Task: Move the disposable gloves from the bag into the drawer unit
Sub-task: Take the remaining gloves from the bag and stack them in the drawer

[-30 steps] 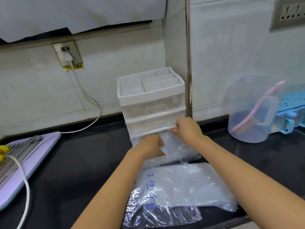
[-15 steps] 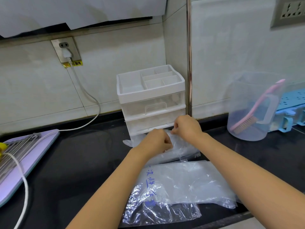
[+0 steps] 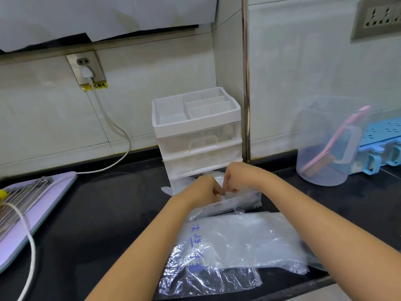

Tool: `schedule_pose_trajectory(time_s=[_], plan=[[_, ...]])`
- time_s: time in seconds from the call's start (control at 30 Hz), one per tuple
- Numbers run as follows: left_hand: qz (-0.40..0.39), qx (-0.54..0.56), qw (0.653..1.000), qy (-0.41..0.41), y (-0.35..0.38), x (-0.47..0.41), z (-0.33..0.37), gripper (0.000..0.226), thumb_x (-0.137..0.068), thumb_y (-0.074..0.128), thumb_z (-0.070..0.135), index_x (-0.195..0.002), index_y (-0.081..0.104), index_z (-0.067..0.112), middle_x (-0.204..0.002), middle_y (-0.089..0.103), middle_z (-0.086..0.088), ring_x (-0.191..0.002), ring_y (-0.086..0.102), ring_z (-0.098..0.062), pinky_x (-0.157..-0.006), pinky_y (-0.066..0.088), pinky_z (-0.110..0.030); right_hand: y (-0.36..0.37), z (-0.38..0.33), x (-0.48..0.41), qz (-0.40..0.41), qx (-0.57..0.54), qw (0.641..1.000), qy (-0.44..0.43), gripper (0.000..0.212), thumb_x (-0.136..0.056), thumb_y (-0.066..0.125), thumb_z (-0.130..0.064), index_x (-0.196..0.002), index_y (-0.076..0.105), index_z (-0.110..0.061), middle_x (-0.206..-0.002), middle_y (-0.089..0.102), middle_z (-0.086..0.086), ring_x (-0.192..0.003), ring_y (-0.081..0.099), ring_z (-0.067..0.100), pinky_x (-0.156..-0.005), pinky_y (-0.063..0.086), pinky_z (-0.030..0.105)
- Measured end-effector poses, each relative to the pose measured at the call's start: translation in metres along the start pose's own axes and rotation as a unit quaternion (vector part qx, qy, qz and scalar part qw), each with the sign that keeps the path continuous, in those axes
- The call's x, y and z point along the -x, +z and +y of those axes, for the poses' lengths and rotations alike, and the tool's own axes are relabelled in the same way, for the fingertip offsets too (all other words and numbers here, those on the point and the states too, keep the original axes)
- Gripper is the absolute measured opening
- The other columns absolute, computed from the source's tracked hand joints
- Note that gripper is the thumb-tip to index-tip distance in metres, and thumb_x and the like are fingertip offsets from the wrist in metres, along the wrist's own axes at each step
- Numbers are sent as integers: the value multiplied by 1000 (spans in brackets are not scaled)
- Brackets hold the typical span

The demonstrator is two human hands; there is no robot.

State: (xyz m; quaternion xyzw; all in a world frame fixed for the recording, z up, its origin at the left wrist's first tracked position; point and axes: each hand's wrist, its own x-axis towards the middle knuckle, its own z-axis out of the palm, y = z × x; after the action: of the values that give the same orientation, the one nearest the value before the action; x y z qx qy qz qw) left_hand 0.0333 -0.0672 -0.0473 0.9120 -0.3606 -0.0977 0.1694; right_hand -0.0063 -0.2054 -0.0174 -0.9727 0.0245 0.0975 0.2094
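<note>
Countertop (image 3: pixel 104 218) bears jug (image 3: pixel 323 135), bag (image 3: pixel 238 242); hands (image 3: pixel 201 190) (image 3: pixel 237 178) pinch gloves (image 3: pixel 245 197) before drawer unit (image 3: pixel 197 135).

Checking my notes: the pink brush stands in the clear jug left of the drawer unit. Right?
No. The head view shows the clear jug, with the pink brush in it, right of the drawer unit.

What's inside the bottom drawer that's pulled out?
Crinkly clear disposable gloves lie in the pulled-out bottom drawer. The left hand and right hand pinch them and cover the middle, so the drawer's floor is hidden.
</note>
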Motion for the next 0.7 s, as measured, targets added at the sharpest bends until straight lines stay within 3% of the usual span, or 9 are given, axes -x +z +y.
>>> schedule_pose_trajectory(time_s=[0.07,0.17,0.27,0.37,0.47,0.53,0.6,0.67,0.7], plan=[[-24,-13,1000,-1,-1,-1,-1,23,-83,51,0,-84,71,12,-71,54,-4,-62,37,-13,-62,37,-25,5,4,-1,-36,45,998,14,22,-86,63,-16,-105,71,-8,-104,69,8,-87,63,20,-84,52,31],[-81,-58,995,-26,-9,1,3,33,-93,53,12,-125,59,15,-116,62,-3,-94,54,-16,-87,43,-29,9,1,1,-59,72,996,14,29,-92,55,-17,-118,63,-8,-118,63,11,-97,59,23,-89,48,33],[-120,-113,984,-72,-15,5,-1,51,-98,48,21,-146,32,12,-148,37,-5,-131,40,-23,-101,31,-26,9,-3,3,-78,137,987,15,45,-94,51,-11,-138,43,-8,-139,42,13,-117,50,30,-92,43,34],[-114,-105,983,-97,-18,11,-4,66,-98,49,30,-152,15,16,-157,21,-4,-142,25,-23,-111,22,-32,4,-7,1,-110,189,976,25,53,-94,54,-15,-143,37,-11,-142,38,12,-120,48,31,-91,43,34],[-125,-125,977,-120,-21,9,-4,62,-95,54,29,-149,26,19,-152,34,-4,-135,36,-25,-105,31,-34,-5,-20,0,-148,240,959,40,43,-94,52,-11,-137,47,-5,-129,50,13,-103,55,26,-81,42,31],[-156,-185,960,-144,-27,3,-6,51,-92,57,21,-141,42,16,-135,51,-7,-114,50,-26,-89,40,-31,-11,-29,-2,-150,261,953,44,36,-94,49,-5,-129,53,-1,-111,50,12,-79,51,20,-76,39,27],[-198,-252,932,-168,-33,-2,-9,44,-89,58,13,-133,52,12,-113,56,-7,-94,52,-24,-77,41,-29,-14,-36,-6,-137,275,951,49,28,-93,47,0,-118,59,1,-91,46,10,-65,43,18,-76,37,26],[-226,-302,911,-169,-36,-6,-11,41,-87,60,15,-127,57,11,-104,56,-5,-86,51,-23,-72,41,-29,-15,-41,-9,-129,300,944,54,19,-92,48,1,-105,62,1,-78,40,6,-61,40,16,-77,37,25],[-234,-313,905,-167,-37,-8,-11,40,-86,62,18,-125,58,10,-103,57,-5,-84,52,-23,-71,42,-30,-15,-43,-9,-131,308,941,53,22,-92,49,1,-110,62,1,-80,43,6,-65,44,18,-78,38,26]])
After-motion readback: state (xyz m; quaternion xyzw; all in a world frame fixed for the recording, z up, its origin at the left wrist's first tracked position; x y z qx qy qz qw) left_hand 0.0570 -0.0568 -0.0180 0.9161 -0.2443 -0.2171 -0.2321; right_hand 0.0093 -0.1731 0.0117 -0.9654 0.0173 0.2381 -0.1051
